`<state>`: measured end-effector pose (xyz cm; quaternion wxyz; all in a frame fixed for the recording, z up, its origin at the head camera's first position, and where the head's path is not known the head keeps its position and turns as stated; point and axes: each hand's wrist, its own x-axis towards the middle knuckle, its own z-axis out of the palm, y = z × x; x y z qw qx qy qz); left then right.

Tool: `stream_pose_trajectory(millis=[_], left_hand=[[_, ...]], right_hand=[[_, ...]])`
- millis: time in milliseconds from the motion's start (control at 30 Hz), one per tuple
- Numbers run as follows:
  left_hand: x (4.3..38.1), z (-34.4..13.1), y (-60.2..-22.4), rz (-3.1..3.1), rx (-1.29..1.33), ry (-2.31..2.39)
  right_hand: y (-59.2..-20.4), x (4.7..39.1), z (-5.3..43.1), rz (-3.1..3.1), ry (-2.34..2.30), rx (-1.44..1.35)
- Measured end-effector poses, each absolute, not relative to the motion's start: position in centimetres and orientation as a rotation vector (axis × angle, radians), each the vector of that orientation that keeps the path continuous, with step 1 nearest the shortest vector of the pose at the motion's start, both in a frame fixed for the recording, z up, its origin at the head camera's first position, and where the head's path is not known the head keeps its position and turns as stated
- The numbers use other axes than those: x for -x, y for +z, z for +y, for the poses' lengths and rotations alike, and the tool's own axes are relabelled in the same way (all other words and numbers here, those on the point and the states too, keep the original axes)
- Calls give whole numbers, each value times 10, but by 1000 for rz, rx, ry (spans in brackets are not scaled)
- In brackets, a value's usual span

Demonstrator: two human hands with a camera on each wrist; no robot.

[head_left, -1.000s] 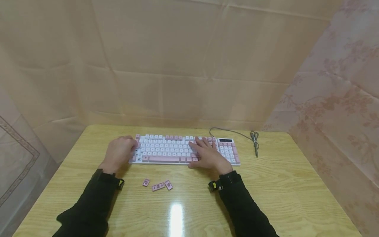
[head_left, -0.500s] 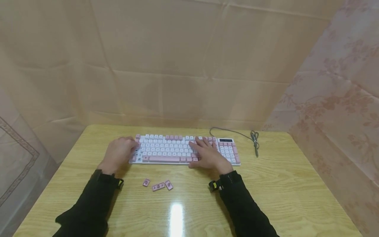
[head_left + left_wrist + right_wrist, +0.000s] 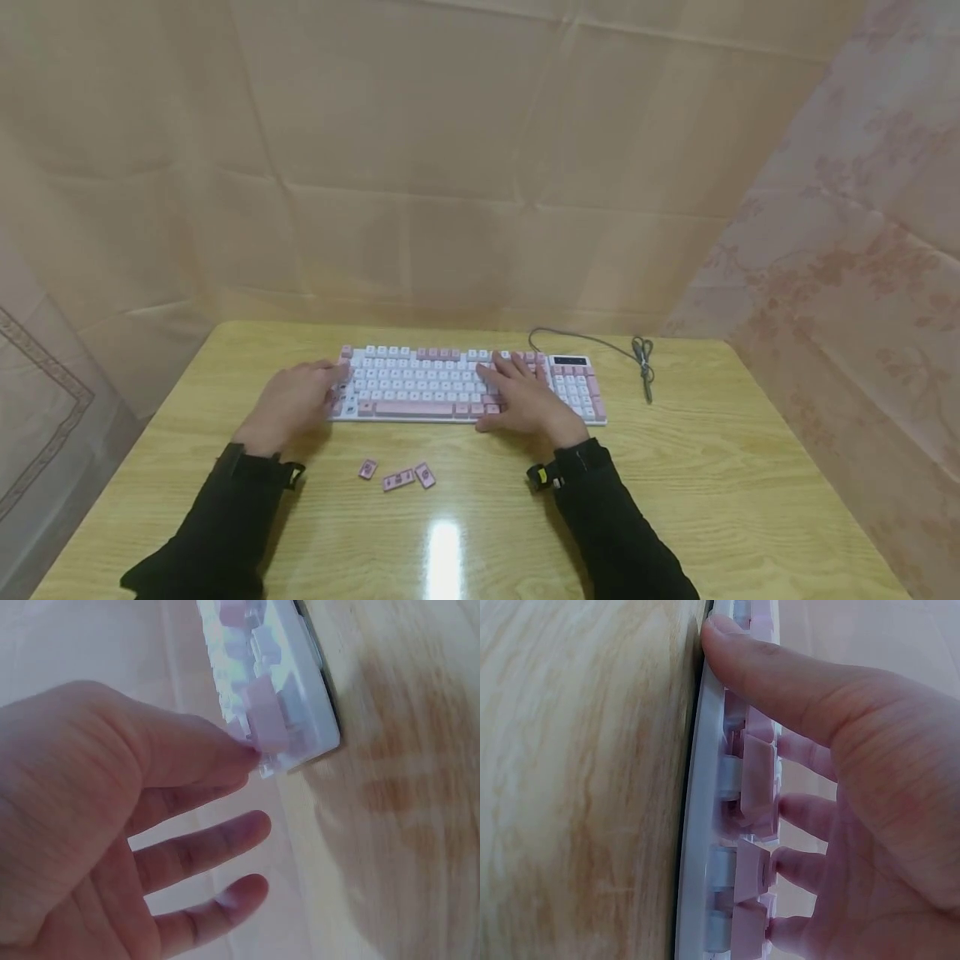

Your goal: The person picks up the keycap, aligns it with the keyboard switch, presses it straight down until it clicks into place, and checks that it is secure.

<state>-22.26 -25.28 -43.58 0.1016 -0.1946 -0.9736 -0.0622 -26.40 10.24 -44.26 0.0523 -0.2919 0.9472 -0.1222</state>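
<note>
A white and pink keyboard (image 3: 416, 386) lies along the back of the table. At its left end my left hand (image 3: 292, 400) has thumb and index finger together, pinching at a keycap; the fingertips' far side is hidden. In the left wrist view, the thumb (image 3: 202, 754) is against the keyboard's edge beside a pink keycap (image 3: 266, 716), and the other fingers extend loosely. Some key places near there show bare switches (image 3: 349, 409). My right hand (image 3: 532, 400) rests spread over the keys right of the middle, its thumb (image 3: 757, 664) along the front edge.
Several loose pink keycaps, among them a long one (image 3: 398, 480), lie on the wooden table (image 3: 480, 517) before the keyboard. A grey cable (image 3: 581, 335) runs from its back to a tied bundle (image 3: 642, 358) at the right. Cloth (image 3: 420, 167) hangs behind the table.
My left hand and forearm have shifted slightly left and toward me. The right hand keeps its place on the keyboard. The whole head view has tilted a little.
</note>
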Motion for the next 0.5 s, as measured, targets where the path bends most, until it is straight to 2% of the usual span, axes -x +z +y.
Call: stream_pose_trajectory(millis=[500], left_hand=[[204,-244,-440,-2872,479,-15]], right_hand=[[-439,262,100,2881,-354,897]])
